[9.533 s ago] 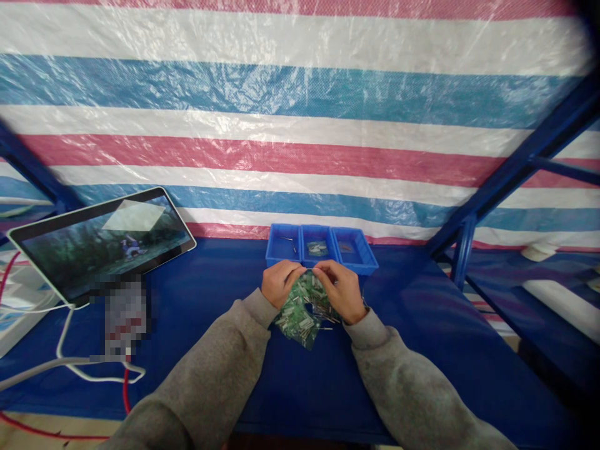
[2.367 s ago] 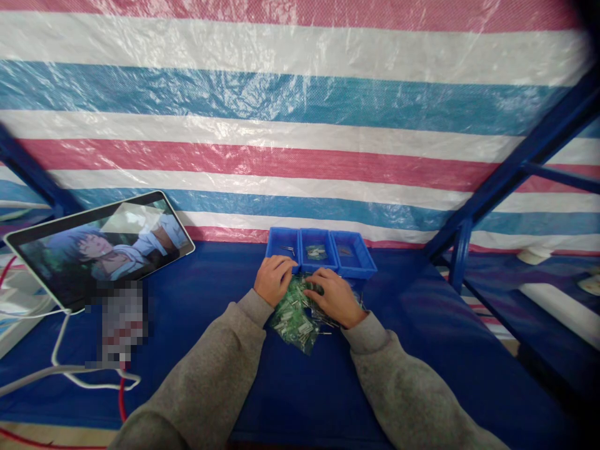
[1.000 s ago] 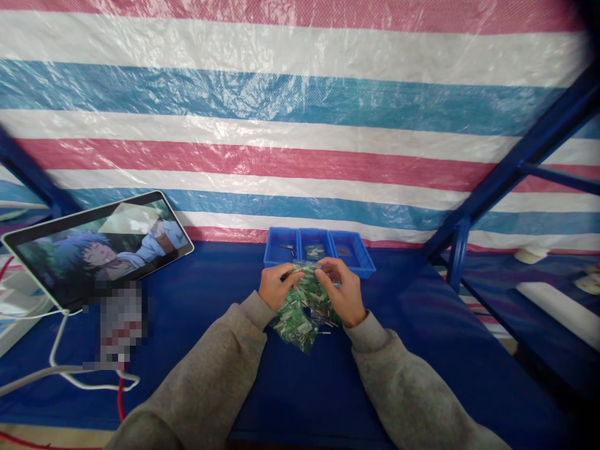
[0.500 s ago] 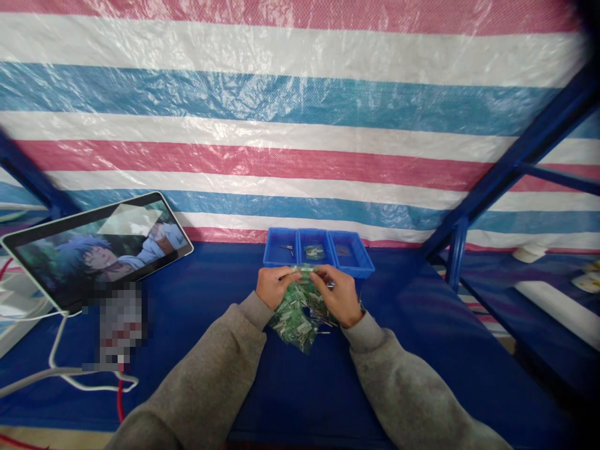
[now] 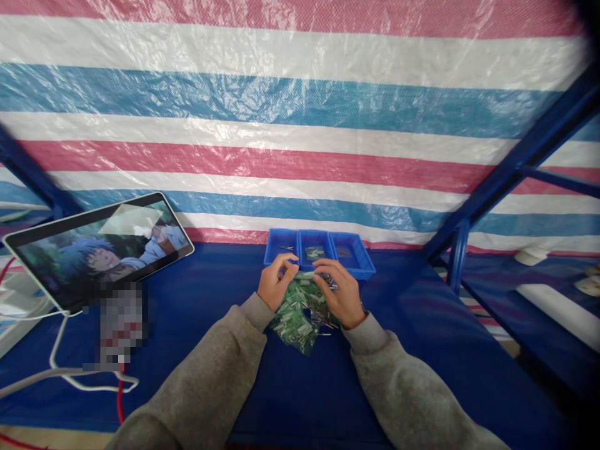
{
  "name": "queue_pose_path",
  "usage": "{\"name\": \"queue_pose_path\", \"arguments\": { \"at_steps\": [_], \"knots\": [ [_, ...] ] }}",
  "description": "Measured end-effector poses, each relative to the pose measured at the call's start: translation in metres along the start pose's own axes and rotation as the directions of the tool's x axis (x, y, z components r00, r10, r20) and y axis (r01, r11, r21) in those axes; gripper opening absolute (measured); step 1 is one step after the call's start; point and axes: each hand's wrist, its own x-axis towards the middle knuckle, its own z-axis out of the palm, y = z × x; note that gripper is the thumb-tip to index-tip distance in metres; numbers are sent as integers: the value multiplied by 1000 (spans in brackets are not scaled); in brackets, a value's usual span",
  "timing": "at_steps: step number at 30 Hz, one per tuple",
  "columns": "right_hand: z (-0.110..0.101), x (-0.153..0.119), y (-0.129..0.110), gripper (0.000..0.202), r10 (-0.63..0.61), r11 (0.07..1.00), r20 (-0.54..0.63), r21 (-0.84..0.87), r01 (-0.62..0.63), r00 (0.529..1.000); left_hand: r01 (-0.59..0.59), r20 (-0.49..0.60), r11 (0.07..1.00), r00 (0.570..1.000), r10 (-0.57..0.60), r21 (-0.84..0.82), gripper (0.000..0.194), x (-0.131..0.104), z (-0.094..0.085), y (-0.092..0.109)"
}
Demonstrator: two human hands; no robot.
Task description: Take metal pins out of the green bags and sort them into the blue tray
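Just in front of the blue tray, my left hand (image 5: 276, 282) is curved, its thumb and forefinger slightly apart and nothing visible between them. My right hand (image 5: 343, 292) has thumb and forefinger at the end of a small clear-green plastic bag (image 5: 306, 275). Small metal pieces (image 5: 329, 281) show under its fingers; their exact kind is too small to tell. Below both hands lies a pile of green-tinted plastic bags (image 5: 295, 322) holding thin metal pins. One loose pin (image 5: 324, 334) rests on the blue tabletop beside the pile.
A three-compartment blue tray (image 5: 368, 265) behind my hands holds a few metal pieces, a small green bag and some small dark parts. To the left stand a tablet (image 5: 117, 250), white cables (image 5: 59, 344) and a red cable (image 5: 120, 400). Blue metal frame posts (image 5: 459, 250) rise at right.
My left fingers have come off the small bag's edge and lifted slightly. My right forefinger has risen and its fingers have spread a little. The pile stays where it was.
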Motion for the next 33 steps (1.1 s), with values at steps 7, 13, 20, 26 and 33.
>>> {"name": "queue_pose_path", "arguments": {
  "at_steps": [7,13,20,26,33],
  "knots": [
    [3,-1,1,21,59,996,23,-63,-58,998,-193,111,959,979,173,206,30,-1,2,-2],
    [1,0,-3,29,93,994,-9,55,-93,996,-91,6,980,996,92,179,27,-2,1,-5],
    [2,0,-1,28,-46,998,-3,54,46,999,110,69,981,993,-100,-162,43,-2,5,-10],
    [3,0,2,19,-48,998,0,32,48,999,86,135,987,989,-67,-135,36,-3,5,-9],
    [2,1,-2,18,30,999,7,-26,-30,1000,-250,71,959,968,243,135,33,0,0,-4]
  ]
}}
